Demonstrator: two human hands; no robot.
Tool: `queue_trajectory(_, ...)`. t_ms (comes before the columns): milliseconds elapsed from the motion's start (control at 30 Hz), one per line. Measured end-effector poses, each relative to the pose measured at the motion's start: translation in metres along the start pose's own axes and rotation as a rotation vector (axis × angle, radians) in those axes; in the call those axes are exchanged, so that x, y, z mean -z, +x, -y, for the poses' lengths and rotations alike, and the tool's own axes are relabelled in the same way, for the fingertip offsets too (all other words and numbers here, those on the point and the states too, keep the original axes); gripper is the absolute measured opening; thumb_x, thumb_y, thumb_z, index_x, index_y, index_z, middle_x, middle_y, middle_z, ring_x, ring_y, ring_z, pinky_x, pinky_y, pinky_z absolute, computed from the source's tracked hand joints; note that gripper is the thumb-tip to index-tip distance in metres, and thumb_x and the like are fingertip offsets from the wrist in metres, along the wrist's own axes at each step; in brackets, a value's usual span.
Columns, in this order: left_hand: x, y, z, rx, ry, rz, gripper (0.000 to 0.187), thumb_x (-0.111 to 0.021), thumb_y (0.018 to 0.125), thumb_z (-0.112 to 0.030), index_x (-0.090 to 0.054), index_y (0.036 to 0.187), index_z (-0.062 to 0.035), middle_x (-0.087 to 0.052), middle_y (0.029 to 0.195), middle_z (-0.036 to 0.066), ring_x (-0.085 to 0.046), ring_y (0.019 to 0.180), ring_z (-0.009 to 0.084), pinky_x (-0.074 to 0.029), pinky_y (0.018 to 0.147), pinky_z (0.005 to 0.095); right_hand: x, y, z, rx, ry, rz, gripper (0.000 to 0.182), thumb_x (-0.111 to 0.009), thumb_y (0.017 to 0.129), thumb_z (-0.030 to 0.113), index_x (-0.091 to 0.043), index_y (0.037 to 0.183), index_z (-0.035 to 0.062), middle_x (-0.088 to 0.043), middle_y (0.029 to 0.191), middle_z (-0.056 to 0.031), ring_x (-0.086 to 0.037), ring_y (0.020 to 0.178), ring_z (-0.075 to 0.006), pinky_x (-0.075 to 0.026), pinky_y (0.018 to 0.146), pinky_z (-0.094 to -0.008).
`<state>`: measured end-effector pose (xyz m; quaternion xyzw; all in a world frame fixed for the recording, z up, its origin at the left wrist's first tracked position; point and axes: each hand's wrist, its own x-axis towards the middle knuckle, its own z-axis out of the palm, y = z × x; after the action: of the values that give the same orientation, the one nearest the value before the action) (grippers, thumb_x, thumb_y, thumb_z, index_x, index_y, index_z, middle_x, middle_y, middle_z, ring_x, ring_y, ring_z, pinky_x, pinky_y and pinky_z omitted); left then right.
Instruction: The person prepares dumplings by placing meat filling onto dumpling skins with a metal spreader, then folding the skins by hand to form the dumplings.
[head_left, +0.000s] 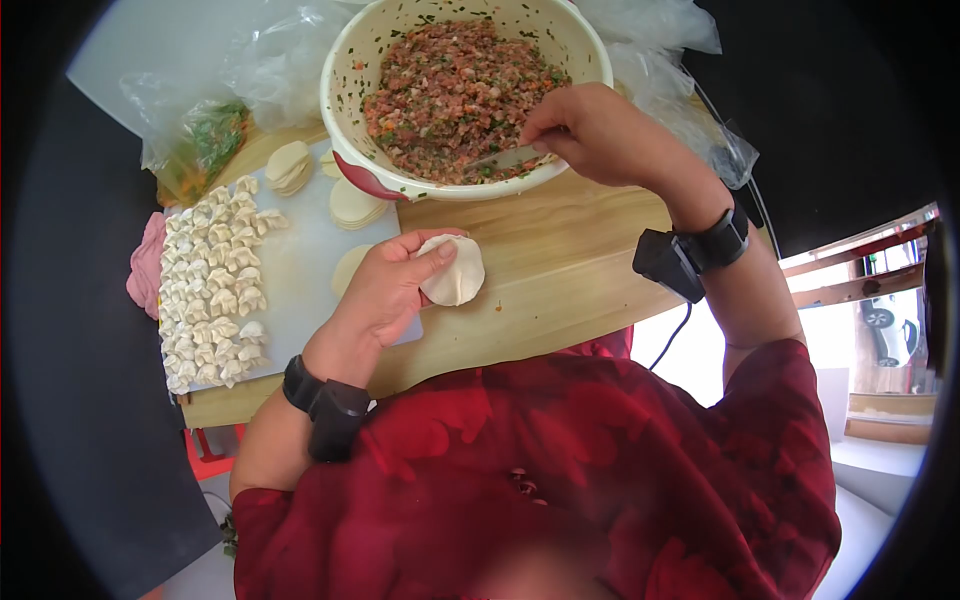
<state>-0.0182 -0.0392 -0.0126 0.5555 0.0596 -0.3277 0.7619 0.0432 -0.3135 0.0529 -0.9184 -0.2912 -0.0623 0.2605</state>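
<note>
A round, floury dumpling wrapper (465, 278) is pinched between the thumb and fingers of my left hand (385, 285), above the wooden table. My right hand (600, 135) reaches over the rim of a large cream bowl (343, 120). Its fingers are closed on a thin, pale, flat utensil (508, 157) whose far end lies at the minced meat filling (455, 90); its exact kind is hard to make out. Green bits are mixed through the filling. Stacks of round wrappers (355, 205) lie on the cutting board (300, 240), left of the bowl.
Rows of folded dumplings (215, 285) cover the board's left side. Another wrapper stack (289, 167) sits near its back edge. Plastic bags (275, 55) lie behind, one holding greens (215, 140). A pink cloth (147, 265) rests at the far left. The wooden table (570, 265) ends before my body.
</note>
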Motion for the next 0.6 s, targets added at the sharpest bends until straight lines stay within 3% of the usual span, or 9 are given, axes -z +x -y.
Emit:
queue_trajectory(133, -0.016, 0.0, -0.007, 0.006, -0.014, -0.037, 0.037, -0.052, 0.099, -0.017, -0.048, 0.128, 0.0049, -0.063, 0.117, 0.016, -0.064, 0.105, 0.0228, -0.053, 0.092, 0.0375, 0.0, 0.0, -0.001, 0.003, -0.023, 0.02, 0.015, -0.062, 0.078, 0.007, -0.071, 0.09, 0.0032, -0.068, 0.087, -0.0161, -0.064, 0.083, -0.0333, -0.052, 0.075, -0.0394)
queue_trajectory(200, -0.02, 0.004, -0.012, 0.006, -0.123, 0.05, 0.04, -0.045, 0.102, -0.022, -0.044, 0.13, 0.0067, -0.059, 0.121, 0.02, -0.061, 0.111, 0.0293, -0.052, 0.096, 0.0404, 0.002, 0.002, 0.002, -0.027, -0.055, 0.045, 0.015, -0.062, 0.078, 0.007, -0.071, 0.09, 0.0031, -0.068, 0.087, -0.016, -0.064, 0.083, -0.0334, -0.052, 0.075, -0.0395)
queue_trajectory(300, -0.033, 0.012, -0.014, 0.015, -0.247, 0.017, 0.045, -0.036, 0.104, -0.026, -0.039, 0.132, 0.0094, -0.055, 0.126, 0.024, -0.058, 0.114, 0.0354, -0.051, 0.098, 0.0433, 0.003, 0.002, 0.001, -0.023, -0.057, 0.041, 0.015, -0.062, 0.078, 0.007, -0.071, 0.089, 0.003, -0.068, 0.086, -0.0156, -0.065, 0.083, -0.0332, -0.051, 0.075, -0.0396)
queue_trajectory(467, -0.042, 0.018, -0.024, -0.049, -0.341, 0.066, 0.048, -0.029, 0.106, -0.027, -0.036, 0.133, 0.011, -0.05, 0.13, 0.027, -0.055, 0.118, 0.0381, -0.049, 0.101, 0.0459, 0.018, -0.005, -0.009, 0.007, 0.062, 0.049, 0.014, -0.064, 0.079, 0.008, -0.071, 0.091, 0.0028, -0.067, 0.084, -0.0143, -0.064, 0.081, -0.0317, -0.051, 0.073, -0.0387)
queue_trajectory(567, -0.04, 0.022, -0.025, -0.046, -0.358, 0.076, 0.049, -0.027, 0.106, -0.029, -0.035, 0.134, 0.0099, -0.049, 0.132, 0.026, -0.053, 0.12, 0.0384, -0.048, 0.102, 0.0464, 0.021, -0.015, -0.005, -0.079, 0.174, 0.084, 0.013, -0.065, 0.081, 0.009, -0.07, 0.091, 0.0027, -0.066, 0.085, -0.013, -0.063, 0.081, -0.0304, -0.05, 0.072, -0.0377)
queue_trajectory(600, -0.038, 0.022, -0.025, -0.043, -0.368, 0.091, 0.049, -0.028, 0.106, -0.03, -0.034, 0.135, 0.0087, -0.049, 0.132, 0.026, -0.052, 0.121, 0.0384, -0.048, 0.102, 0.0466, 0.019, -0.022, 0.0, -0.074, 0.206, 0.021, 0.013, -0.065, 0.082, 0.005, -0.069, 0.093, 0.0022, -0.065, 0.084, -0.0112, -0.063, 0.08, -0.0273, -0.049, 0.071, -0.0344)
